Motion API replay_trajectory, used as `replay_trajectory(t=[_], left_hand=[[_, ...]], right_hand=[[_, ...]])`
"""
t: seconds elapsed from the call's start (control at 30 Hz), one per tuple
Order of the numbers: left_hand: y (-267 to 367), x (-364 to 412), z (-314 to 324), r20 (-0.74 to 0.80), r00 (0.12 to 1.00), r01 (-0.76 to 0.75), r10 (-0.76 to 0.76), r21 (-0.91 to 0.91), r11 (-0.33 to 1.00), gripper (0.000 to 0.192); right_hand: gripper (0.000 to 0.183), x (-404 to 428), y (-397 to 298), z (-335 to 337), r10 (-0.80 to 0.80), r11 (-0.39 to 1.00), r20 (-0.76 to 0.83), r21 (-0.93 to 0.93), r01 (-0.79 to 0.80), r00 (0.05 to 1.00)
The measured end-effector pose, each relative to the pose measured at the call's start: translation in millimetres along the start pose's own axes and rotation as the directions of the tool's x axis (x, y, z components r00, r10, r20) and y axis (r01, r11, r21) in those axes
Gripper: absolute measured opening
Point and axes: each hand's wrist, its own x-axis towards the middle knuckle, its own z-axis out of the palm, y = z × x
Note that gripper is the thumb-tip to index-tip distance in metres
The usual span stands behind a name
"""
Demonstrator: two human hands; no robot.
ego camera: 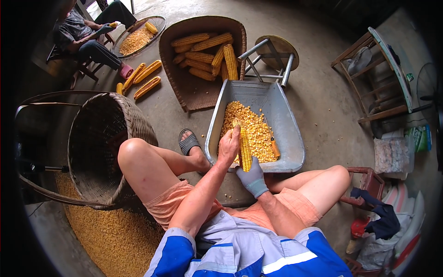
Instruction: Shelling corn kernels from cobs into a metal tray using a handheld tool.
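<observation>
Between my knees a grey metal wheelbarrow tray (289, 138) holds loose corn kernels (254, 119). Over its near end my gloved right hand (252, 175) grips the lower end of a yellow corn cob (245, 152). My bare left hand (229, 143) is at the cob's upper left side, thumb pointing up along it; whether its fingers close round the cob I cannot tell. A tool with an orange handle (275, 148) lies on the kernels at the right. Past the tray, a woven scoop basket (183, 93) holds several whole corn cobs (200, 57).
An overturned metal-legged stool (277, 65) lies beside the scoop basket. At left, a large woven basket (138, 121) lies tipped near a kernel heap (114, 239). Several cobs (147, 72) lie on the floor. Another person sits at upper left near a round tray (138, 52). A wooden frame (380, 79) stands right.
</observation>
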Motion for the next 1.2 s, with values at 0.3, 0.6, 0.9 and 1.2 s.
replay_trajectory(t=[0.3,0.6,0.9,1.2], left_hand=[[-8.1,-3.9,6.5,-0.027,1.000,-0.013,0.009,-0.150,0.989,0.046],[5.3,-14.0,11.3,0.097,0.993,0.059,-0.072,0.130,0.990,0.050],[-22.1,-11.8,8.4,-0.016,1.000,-0.025,0.027,0.085,0.996,0.044],[-19.8,-14.2,13.3,0.218,0.972,0.050,-0.093,0.196,0.979,0.051]], right_hand=[[0.052,4.2,12.0,5.0,0.018,0.996,0.026,0.089,-0.020,1.000],[0.052,12.8,13.4,6.9,-0.007,1.000,-0.080,0.028,0.009,0.997],[0.043,15.2,12.1,6.5,0.249,0.898,0.166,0.331,-0.291,0.954],[0.040,24.3,25.8,9.4,0.096,0.975,-0.068,0.207,-0.080,0.993]])
